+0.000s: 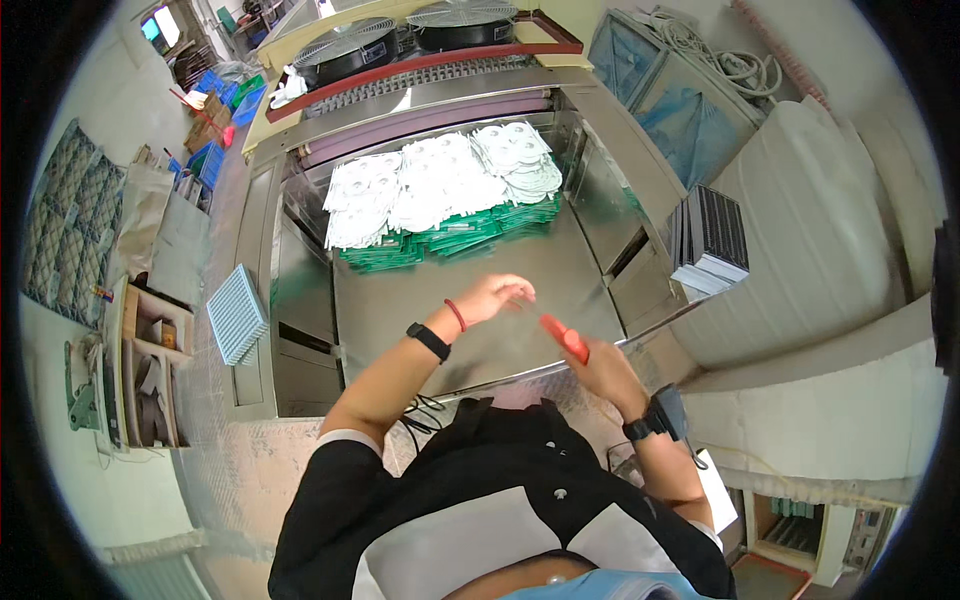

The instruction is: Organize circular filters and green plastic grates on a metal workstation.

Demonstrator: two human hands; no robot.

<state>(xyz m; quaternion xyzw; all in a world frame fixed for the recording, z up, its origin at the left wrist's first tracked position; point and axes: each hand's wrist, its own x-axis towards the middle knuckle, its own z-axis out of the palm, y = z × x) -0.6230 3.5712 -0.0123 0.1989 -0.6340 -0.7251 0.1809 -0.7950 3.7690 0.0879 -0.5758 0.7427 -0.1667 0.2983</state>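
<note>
My right hand [612, 378] is closed round a red-handled tool [565, 338]; its thin working end is blurred, so its kind does not show. Just left of the tool's end is my left hand [492, 297], fingers curled together; anything in them is too small to make out. Both hands hover over the near part of a metal tray-like bench [450, 340]. Beyond them, white flat panels with rounded outlines [440, 185] lie piled in overlapping rows. Along the near side of that pile, stacked green boards [480, 228] show their edges.
A light blue slotted rack [237, 315] lies on the bench's left rim, and dark slotted racks [712, 235] stand on its right rim. Two round fans [345, 52] sit behind the bench. A large white-wrapped duct [800, 240] takes up the right; wooden shelves [155, 350] are at left.
</note>
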